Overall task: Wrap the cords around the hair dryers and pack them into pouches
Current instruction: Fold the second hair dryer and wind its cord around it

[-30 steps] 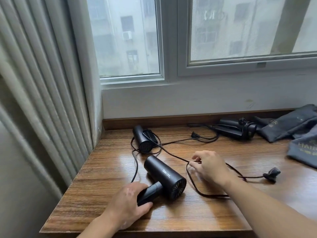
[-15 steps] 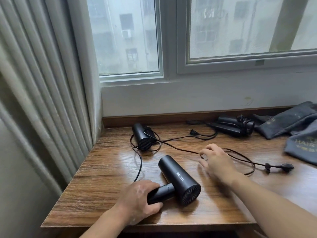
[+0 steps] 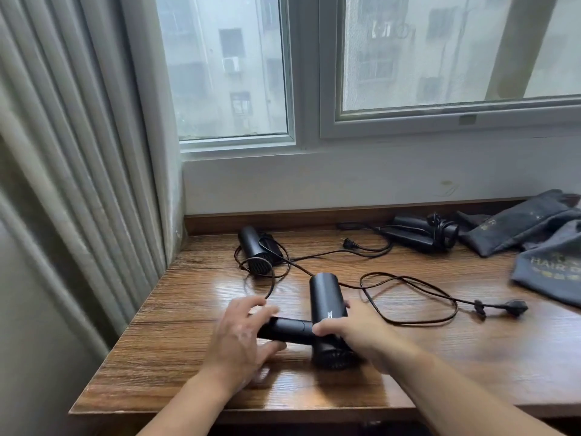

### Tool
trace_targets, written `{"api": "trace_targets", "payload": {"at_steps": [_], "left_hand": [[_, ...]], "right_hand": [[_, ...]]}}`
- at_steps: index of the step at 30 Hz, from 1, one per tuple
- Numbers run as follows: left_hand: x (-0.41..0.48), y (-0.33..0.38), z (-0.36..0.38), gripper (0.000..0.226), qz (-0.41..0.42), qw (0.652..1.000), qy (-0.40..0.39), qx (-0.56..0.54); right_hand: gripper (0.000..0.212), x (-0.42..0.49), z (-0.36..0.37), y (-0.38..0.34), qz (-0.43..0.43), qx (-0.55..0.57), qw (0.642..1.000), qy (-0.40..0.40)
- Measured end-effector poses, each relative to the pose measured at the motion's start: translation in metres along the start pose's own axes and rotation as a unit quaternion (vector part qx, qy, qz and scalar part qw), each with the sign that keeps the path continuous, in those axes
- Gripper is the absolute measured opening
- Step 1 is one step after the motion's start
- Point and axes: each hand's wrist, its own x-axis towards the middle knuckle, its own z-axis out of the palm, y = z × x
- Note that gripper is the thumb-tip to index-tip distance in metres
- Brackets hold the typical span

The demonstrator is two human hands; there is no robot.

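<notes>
A black hair dryer (image 3: pixel 327 297) lies on the wooden table (image 3: pixel 176 309), barrel pointing away from me, handle to the left. My left hand (image 3: pixel 239 338) holds the handle's end between thumb and fingers; the hand is blurred. My right hand (image 3: pixel 355 335) grips the barrel near its grille end. Its cord (image 3: pixel 408 300) lies in a loose loop to the right and ends in a plug (image 3: pixel 515 308). A second dryer (image 3: pixel 254 250) lies at the back left with its cord loose. A third dryer (image 3: pixel 421 232) at the back right has cord wound around it.
Grey pouches (image 3: pixel 518 225) lie at the back right, one with "HAIR" lettering (image 3: pixel 553 272) nearer the right edge. Another plug (image 3: pixel 350 243) rests mid-back. A curtain (image 3: pixel 78 152) hangs along the left; the window wall runs behind the table.
My right hand let go of the cord and took hold of the dryer's barrel. The dryer turned so its handle points left. My left hand slid to the handle's end.
</notes>
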Motion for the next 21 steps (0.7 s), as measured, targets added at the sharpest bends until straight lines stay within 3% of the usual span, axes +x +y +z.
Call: {"api": "trace_targets", "payload": {"at_steps": [4, 10, 13, 16, 17, 19, 21], "left_hand": [[-0.012, 0.022, -0.001, 0.085, -0.147, 0.984, 0.091, -0.033], [-0.009, 0.037, -0.012, 0.055, -0.338, 0.908, 0.074, -0.237], [-0.003, 0.052, -0.015, 0.048, -0.382, 0.842, 0.093, -0.370], [0.005, 0.066, -0.009, 0.045, -0.409, 0.719, 0.093, -0.554], [0.007, 0.074, -0.007, 0.040, -0.402, 0.700, 0.070, -0.586], [0.011, 0.091, -0.006, 0.029, -0.375, 0.703, 0.018, -0.604], [0.016, 0.102, -0.009, 0.020, -0.366, 0.701, 0.015, -0.612]], "right_hand": [[0.063, -0.003, 0.013, -0.002, -0.020, 0.059, 0.996, 0.062], [0.059, -0.008, 0.016, -0.003, -0.059, 0.173, 0.979, 0.093], [0.056, -0.010, 0.023, -0.001, -0.071, 0.220, 0.966, 0.115], [0.056, -0.012, 0.032, -0.002, -0.096, 0.269, 0.948, 0.141], [0.057, -0.014, 0.035, -0.003, -0.108, 0.279, 0.944, 0.143], [0.059, -0.018, 0.041, -0.005, -0.133, 0.303, 0.935, 0.128], [0.059, -0.020, 0.044, -0.006, -0.152, 0.316, 0.931, 0.102]]}}
